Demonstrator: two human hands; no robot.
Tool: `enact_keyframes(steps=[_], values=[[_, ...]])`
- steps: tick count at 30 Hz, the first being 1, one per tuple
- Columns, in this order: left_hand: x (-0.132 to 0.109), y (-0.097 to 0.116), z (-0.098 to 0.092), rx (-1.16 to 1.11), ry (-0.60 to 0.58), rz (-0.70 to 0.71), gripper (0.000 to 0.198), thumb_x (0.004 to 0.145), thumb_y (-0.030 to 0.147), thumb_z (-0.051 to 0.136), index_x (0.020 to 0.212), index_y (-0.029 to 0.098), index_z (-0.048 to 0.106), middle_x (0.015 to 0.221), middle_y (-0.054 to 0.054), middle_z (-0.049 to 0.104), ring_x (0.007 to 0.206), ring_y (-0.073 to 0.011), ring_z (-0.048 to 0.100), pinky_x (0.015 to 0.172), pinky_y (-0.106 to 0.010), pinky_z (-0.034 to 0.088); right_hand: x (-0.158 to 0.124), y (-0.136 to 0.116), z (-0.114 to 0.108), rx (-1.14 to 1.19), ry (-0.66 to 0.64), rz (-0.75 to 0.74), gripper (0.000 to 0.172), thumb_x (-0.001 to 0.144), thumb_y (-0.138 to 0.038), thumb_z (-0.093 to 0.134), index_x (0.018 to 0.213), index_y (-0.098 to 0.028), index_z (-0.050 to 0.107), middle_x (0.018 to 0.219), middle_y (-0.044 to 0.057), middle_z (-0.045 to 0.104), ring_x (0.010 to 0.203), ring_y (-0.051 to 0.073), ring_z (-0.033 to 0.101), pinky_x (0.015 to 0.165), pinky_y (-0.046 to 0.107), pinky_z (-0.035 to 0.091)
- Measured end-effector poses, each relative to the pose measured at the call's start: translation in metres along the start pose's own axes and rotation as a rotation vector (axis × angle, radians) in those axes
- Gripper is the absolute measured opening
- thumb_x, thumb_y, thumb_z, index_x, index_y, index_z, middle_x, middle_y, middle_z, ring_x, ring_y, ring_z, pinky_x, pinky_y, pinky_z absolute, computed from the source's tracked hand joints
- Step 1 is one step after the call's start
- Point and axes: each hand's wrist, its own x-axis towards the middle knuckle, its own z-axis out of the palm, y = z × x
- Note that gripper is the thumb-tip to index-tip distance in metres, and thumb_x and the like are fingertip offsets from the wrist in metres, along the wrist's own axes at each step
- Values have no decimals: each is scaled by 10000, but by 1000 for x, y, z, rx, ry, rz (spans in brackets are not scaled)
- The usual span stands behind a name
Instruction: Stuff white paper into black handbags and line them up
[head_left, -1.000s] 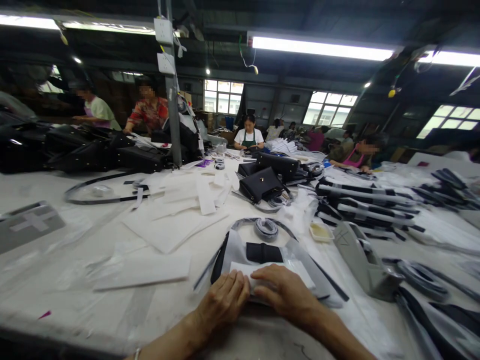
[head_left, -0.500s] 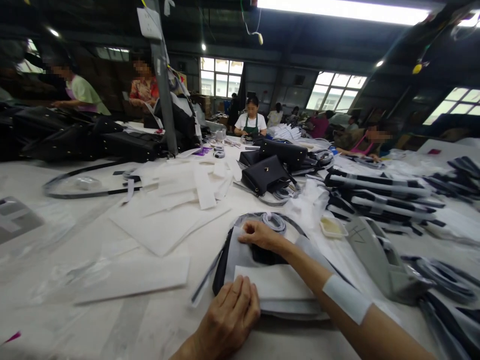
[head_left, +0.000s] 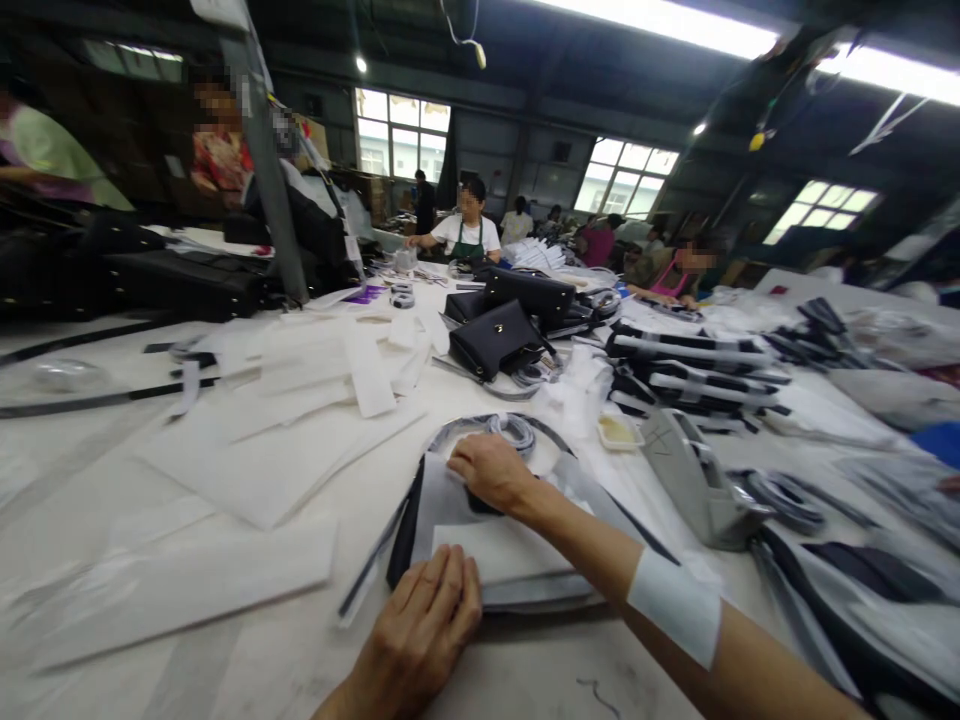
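A flat dark bag (head_left: 403, 512), swathed in pale grey wrapping (head_left: 442, 497), lies near the front edge of the white surface (head_left: 225, 660), a little right of centre, with a stiff white sheet (head_left: 499, 548) laid across its near half. The left hand (head_left: 420, 630) rests palm down at the bag's near left corner, fingers straight and close together, their tips on the edge of the white sheet – it presses and grips nothing. The right hand (head_left: 491, 470) reaches over the bag to its far end, knuckles up and fingers bent down onto the wrapping just near of a coiled strap (head_left: 511, 432); I cannot tell whether those fingers pinch the wrapping or only push on it. A white band (head_left: 675, 605) circles the right forearm. The wrapping looks thin, so a hard pull or press at the far end could crease or tear it, and since the left hand pins only one corner, the white sheet could skew or slide off to the right. The strap lies so close to the right hand that it could catch under the wrapping. To the right, near the forearm, stand a small tray (head_left: 619, 430) with something yellowish in it and a grey dispenser (head_left: 694, 480) – a careless elbow could knock either. Loose white sheets (head_left: 255, 470) lie to the left, and a black handbag (head_left: 495, 340) sits farther off.
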Motion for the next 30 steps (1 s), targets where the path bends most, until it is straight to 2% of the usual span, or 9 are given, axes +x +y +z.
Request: enact_keyframes(steps=[4, 7, 9, 12, 15, 19, 22, 26, 30], values=[[-4, -2, 2, -43, 9, -34, 378, 1014, 117, 308, 1175, 144, 649, 1174, -85, 701, 1115, -223, 620, 1080, -364, 325, -25, -12, 9, -73, -97, -57, 133, 905, -273, 640, 967, -174, 703, 996, 84, 731, 958, 228, 657, 898, 358, 449], [-6, -8, 1, -16, -20, 6, 388, 994, 78, 317, 1204, 153, 634, 1203, -80, 694, 1121, -222, 626, 1091, -371, 324, -27, -18, 22, -91, -75, -26, 187, 902, -195, 594, 1046, -114, 683, 1101, 156, 707, 1062, 276, 632, 994, 466, 415], [-6, -13, -1, 15, -61, 47, 408, 978, 56, 325, 1239, 170, 618, 1233, -69, 683, 1133, -215, 626, 1087, -366, 334, -23, -19, 25, -64, -55, -3, 197, 873, -205, 623, 1033, -110, 687, 1090, 157, 716, 1039, 287, 647, 953, 462, 455], [-6, -20, -5, 39, -78, 89, 440, 967, 38, 324, 1286, 182, 589, 1255, -64, 674, 1145, -212, 626, 1062, -359, 366, -21, -17, 14, 24, 1, 18, 208, 853, -288, 684, 1014, -159, 707, 1049, 96, 745, 990, 251, 677, 878, 370, 510], [-6, -23, -7, 35, -64, 91, 488, 955, 21, 326, 1352, 201, 545, 1272, -63, 665, 1139, -212, 635, 1028, -347, 406, -41, -7, -13, 107, 138, 48, 234, 931, -274, 614, 1144, -202, 680, 1180, 50, 717, 1089, 180, 649, 935, 288, 486], [-6, -22, -9, 21, -40, 63, 560, 940, -16, 310, 1417, 219, 484, 1242, -63, 679, 1130, -207, 641, 1032, -343, 426, -110, 32, -60, 311, 460, 268, 154, 919, -255, 612, 1001, -225, 738, 1036, 23, 752, 973, 176, 677, 892, 280, 495], [-6, -21, -9, 25, -51, 43, 586, 943, -31, 297, 1454, 219, 434, 1261, -66, 669, 1136, -211, 637, 1038, -354, 424, -179, 77, -83, 272, 518, 528, 157, 876, -293, 612, 861, -215, 747, 876, 21, 753, 828, 182, 682, 783, 279, 497], [-10, -22, -5, 17, -55, -5, 620, 959, 2, 317, 1520, 266, 331, 1282, -57, 659, 1104, -216, 654, 989, -352, 460, -242, 127, -81, 152, 461, 732, 183, 832, -315, 629, 698, -205, 691, 713, 21, 711, 683, 193, 655, 653, 290, 455], [-15, -26, 0, 14, -38, -48, 641, 971, 68, 345, 1556, 307, 240, 1245, -36, 681, 1057, -199, 678, 949, -322, 488, -238, 153, -62, 37, 397, 771, 209, 891, -310, 584, 750, -195, 685, 796, 62, 719, 773, 227, 673, 714, 322, 459]])
